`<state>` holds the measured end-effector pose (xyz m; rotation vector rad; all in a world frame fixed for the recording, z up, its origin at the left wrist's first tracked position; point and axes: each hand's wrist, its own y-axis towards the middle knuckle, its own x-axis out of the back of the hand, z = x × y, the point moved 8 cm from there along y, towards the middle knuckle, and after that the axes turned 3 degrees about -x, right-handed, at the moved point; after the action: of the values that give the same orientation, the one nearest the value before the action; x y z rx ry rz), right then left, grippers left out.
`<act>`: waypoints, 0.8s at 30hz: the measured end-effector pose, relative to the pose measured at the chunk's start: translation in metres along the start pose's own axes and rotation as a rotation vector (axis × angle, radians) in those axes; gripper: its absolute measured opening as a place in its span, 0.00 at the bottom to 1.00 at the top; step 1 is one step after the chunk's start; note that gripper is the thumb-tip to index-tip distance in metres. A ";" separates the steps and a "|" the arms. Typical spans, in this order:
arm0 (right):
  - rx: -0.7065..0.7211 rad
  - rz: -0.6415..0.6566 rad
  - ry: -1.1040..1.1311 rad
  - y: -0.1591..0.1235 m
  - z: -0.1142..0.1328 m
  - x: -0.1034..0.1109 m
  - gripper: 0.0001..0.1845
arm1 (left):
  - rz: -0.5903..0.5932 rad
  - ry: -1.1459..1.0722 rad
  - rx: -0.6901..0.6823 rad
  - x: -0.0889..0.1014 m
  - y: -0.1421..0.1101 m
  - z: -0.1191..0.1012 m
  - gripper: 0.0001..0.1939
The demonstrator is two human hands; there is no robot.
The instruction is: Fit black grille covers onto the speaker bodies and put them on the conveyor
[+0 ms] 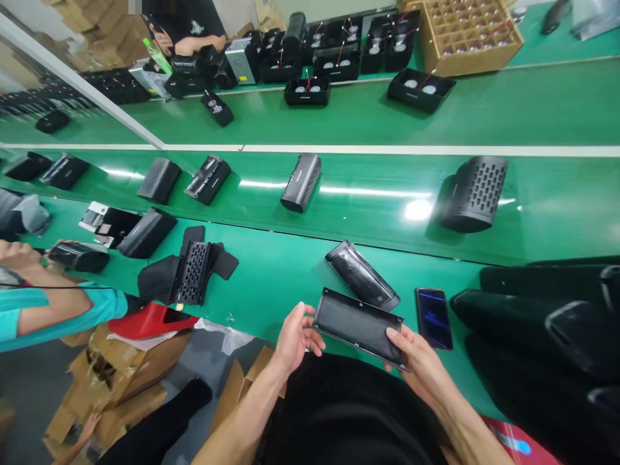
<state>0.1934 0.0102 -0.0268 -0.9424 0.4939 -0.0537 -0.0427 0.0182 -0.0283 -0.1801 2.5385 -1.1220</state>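
A black rectangular panel (356, 326) with small holes or screws along its edges is tilted in front of me at the table's edge. My right hand (419, 352) grips its right end, thumb on top and fingers underneath. My left hand (295, 336) is by the panel's left end, fingers apart and loosely curved; whether a fingertip touches the edge I cannot tell. Just behind the panel lies a glossy black perforated cover (362, 274), partly overlapped by it in view. A phone (434, 318) rests to the right of my right hand.
Black speaker housings (301, 183) stand along the green conveyor (372, 213). Large black parts (537, 323) are stacked at right. A perforated grille (194, 271) and dark pads lie left. A co-worker's arm (53, 303) reaches in there. A divided carton (472, 35) stands across the line.
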 end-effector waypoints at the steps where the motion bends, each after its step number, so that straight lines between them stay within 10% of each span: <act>1: -0.031 0.025 -0.015 -0.002 -0.001 0.002 0.24 | 0.026 0.015 0.033 0.003 0.004 -0.002 0.37; 8: -0.109 0.090 -0.041 -0.006 -0.010 0.002 0.24 | 0.174 0.145 0.016 -0.006 0.016 -0.002 0.32; 24: -0.149 0.103 -0.063 -0.003 -0.016 0.016 0.21 | 0.084 0.179 -0.012 0.011 0.011 0.012 0.31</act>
<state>0.2015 -0.0082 -0.0381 -1.0593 0.4921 0.1070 -0.0486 0.0147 -0.0467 0.0246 2.6810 -1.1370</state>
